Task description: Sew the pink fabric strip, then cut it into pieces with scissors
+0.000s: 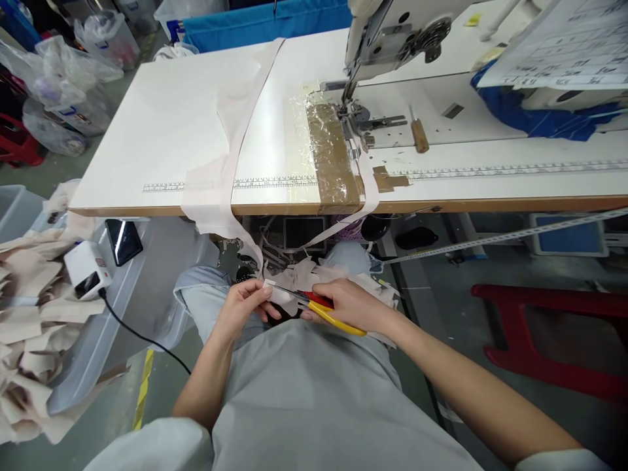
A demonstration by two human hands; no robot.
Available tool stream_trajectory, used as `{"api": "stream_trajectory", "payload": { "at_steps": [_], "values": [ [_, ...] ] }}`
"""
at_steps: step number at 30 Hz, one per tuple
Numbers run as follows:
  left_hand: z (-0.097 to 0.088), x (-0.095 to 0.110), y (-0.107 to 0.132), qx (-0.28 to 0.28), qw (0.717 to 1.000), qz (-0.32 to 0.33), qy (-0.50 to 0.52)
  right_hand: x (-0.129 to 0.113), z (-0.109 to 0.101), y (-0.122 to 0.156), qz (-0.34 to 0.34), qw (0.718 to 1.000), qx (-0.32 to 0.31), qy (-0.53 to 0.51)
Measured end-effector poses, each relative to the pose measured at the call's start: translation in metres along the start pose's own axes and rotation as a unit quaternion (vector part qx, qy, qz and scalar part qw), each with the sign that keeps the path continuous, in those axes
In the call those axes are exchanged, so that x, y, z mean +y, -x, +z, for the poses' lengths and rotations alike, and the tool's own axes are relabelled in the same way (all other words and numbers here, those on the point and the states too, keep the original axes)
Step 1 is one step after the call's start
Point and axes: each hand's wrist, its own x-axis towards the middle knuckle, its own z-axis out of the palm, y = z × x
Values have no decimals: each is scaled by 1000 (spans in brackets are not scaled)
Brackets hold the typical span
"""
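Note:
My left hand [248,304] pinches the pale pink fabric strip [252,248] above my lap; a small white bit shows at the fingertips. In my right hand [348,304] is a pair of scissors [338,320] with one red and one yellow handle. Its blades point left and reach the fabric beside my left fingertips; how far apart they are is hard to tell. From my left hand the fabric runs up over the table edge onto the white table [161,131]. A narrow band [370,186] hangs from the sewing machine [392,39] down toward my lap, where more fabric is bunched.
A clear plastic bin [147,288] stands left, with a phone [123,242] and a white device [88,269] on it. Pink fabric pieces [29,333] are heaped beside it. A wooden-handled tool [418,134] lies by the machine. A red stool [554,340] stands right.

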Motion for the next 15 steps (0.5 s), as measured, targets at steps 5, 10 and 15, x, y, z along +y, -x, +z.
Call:
{"api": "stream_trajectory", "payload": {
  "at_steps": [5,10,15],
  "values": [
    [1,0,0,-14,1000,-6,-8,-4,-2,-6,-28,999,18,42],
    [-1,1,0,-10,1000,-11,-10,0,0,-7,-20,1000,21,-7],
    [10,-3,-1,-51,999,-11,-6,-6,6,-15,-32,985,51,-159]
  ]
}}
